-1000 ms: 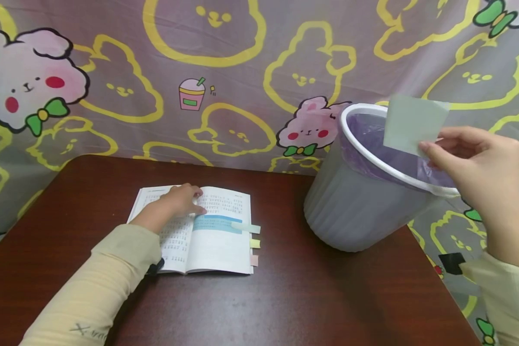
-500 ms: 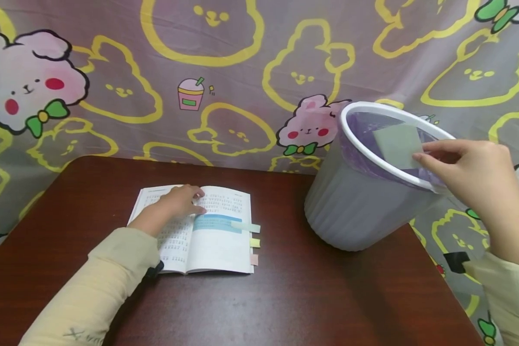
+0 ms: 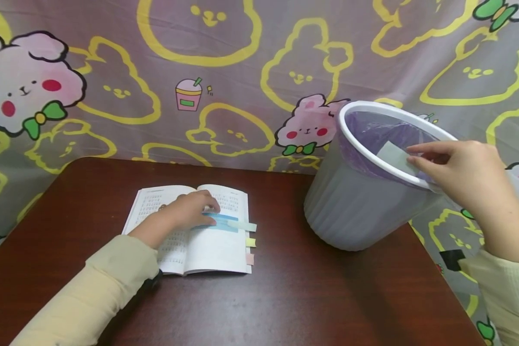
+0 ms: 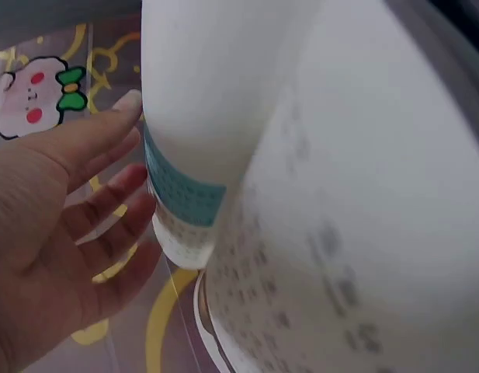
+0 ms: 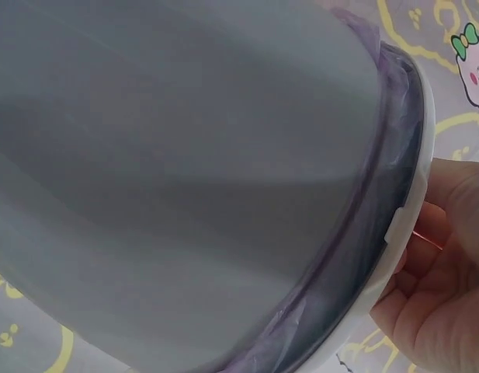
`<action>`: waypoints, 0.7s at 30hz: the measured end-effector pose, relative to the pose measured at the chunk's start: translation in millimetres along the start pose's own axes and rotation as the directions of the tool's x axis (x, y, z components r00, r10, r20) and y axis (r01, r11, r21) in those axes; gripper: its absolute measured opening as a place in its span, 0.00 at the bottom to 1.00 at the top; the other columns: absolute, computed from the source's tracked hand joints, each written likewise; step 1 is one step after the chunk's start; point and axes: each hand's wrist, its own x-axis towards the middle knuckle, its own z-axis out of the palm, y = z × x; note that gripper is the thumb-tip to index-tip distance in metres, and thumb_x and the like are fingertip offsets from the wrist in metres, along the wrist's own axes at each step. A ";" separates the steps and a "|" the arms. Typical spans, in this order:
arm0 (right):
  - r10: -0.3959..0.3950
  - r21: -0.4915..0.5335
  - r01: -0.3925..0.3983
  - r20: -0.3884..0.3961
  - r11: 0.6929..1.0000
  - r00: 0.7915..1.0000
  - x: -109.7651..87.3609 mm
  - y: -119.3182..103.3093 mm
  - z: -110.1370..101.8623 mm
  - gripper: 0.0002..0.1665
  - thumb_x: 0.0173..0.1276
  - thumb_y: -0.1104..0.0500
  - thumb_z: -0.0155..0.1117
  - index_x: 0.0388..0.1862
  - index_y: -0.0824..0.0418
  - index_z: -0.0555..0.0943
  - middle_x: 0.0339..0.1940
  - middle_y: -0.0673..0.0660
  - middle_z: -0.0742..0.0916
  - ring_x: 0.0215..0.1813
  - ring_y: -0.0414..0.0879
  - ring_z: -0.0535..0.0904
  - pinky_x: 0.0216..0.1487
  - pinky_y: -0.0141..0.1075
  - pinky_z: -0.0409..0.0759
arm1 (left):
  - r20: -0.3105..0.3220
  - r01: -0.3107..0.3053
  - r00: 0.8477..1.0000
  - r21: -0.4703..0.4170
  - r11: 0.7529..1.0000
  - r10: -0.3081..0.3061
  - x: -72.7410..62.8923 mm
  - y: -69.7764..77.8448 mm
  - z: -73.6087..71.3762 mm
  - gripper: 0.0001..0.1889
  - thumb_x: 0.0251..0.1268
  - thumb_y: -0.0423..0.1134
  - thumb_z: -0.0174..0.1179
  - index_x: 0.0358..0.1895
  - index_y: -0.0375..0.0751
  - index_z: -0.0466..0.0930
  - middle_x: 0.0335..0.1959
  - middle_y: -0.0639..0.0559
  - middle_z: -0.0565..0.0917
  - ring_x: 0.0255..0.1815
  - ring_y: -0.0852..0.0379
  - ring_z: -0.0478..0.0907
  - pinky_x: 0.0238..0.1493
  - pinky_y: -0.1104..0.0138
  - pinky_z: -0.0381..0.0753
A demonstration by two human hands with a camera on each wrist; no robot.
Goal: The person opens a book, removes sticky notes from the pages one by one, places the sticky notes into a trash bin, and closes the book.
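Observation:
An open book lies on the table, with a blue printed block on its right page. My left hand rests over the upper middle of the book, fingers loosely bent. In the left wrist view, that hand is beside the pages, nothing in its fingers. At the right, my right hand reaches over the rim of a grey trash bin. Its thumb and index finger pinch a pale green paper square inside the mouth; the rim hides the square's lower part. The right wrist view shows the hand behind the rim.
A purple liner bag lines the bin under its white rim. Green, yellow and pink tabs stick out from the book's right edge. Behind the brown table hangs a patterned cloth.
The right hand has lowered the paper square from above the rim into the bin's mouth. My left hand has slid right and slightly down across the book.

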 end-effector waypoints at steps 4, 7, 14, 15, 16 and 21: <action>-0.013 0.002 0.013 -0.009 1.000 1.000 0.1 -0.4 0.4 0.14 0.67 0.55 0.73 0.47 0.63 0.90 0.29 0.61 0.90 0.25 0.24 0.67 0.24 0.27 0.63 | -0.002 -0.034 0.999 0.009 0.999 0.034 -0.7 3.3 0.7 0.15 0.62 0.40 0.74 0.52 0.43 0.88 0.53 0.48 0.83 0.52 0.48 0.80 0.60 0.38 0.69; -0.029 -0.008 0.029 -0.009 1.000 1.000 1.1 0.2 1.4 0.13 0.68 0.55 0.72 0.46 0.62 0.91 0.29 0.61 0.90 0.25 0.23 0.67 0.24 0.27 0.63 | -0.011 -0.043 0.999 -0.001 0.999 0.043 -1.1 0.9 1.6 0.15 0.61 0.38 0.74 0.50 0.42 0.89 0.51 0.48 0.84 0.48 0.50 0.79 0.57 0.42 0.72; -0.075 -0.032 0.074 -0.030 0.997 0.997 1.0 0.8 2.1 0.11 0.68 0.57 0.71 0.44 0.61 0.91 0.29 0.61 0.90 0.24 0.20 0.66 0.25 0.28 0.62 | 0.028 -0.027 0.999 -0.063 0.998 0.029 -3.0 -2.6 -0.9 0.14 0.61 0.35 0.74 0.50 0.43 0.90 0.50 0.49 0.84 0.48 0.51 0.77 0.57 0.47 0.73; -0.072 -0.022 0.072 -0.035 0.997 0.997 0.8 -0.6 1.8 0.11 0.68 0.57 0.71 0.44 0.62 0.91 0.30 0.61 0.90 0.24 0.20 0.66 0.25 0.27 0.62 | 0.040 -0.022 0.999 -0.065 0.998 0.025 -3.5 -2.3 -1.8 0.14 0.61 0.34 0.73 0.50 0.44 0.90 0.49 0.49 0.84 0.48 0.51 0.77 0.57 0.46 0.72; -0.074 -0.010 0.074 -0.045 0.997 0.996 0.4 -2.3 1.4 0.11 0.68 0.58 0.71 0.44 0.62 0.91 0.30 0.62 0.90 0.24 0.19 0.66 0.25 0.27 0.62 | 0.049 -0.017 0.999 -0.068 0.998 0.021 -3.9 -1.7 -2.8 0.14 0.61 0.34 0.73 0.50 0.45 0.89 0.48 0.50 0.84 0.47 0.51 0.76 0.57 0.46 0.71; -0.097 0.054 0.106 -0.150 0.993 0.984 -0.8 -20.7 -1.1 0.09 0.67 0.61 0.71 0.44 0.62 0.92 0.30 0.55 0.91 0.26 0.15 0.67 0.30 0.20 0.62 | 0.073 -0.003 0.997 -0.075 0.997 0.008 -5.9 0.3 -5.6 0.13 0.62 0.34 0.73 0.49 0.47 0.89 0.45 0.52 0.84 0.47 0.51 0.74 0.58 0.44 0.69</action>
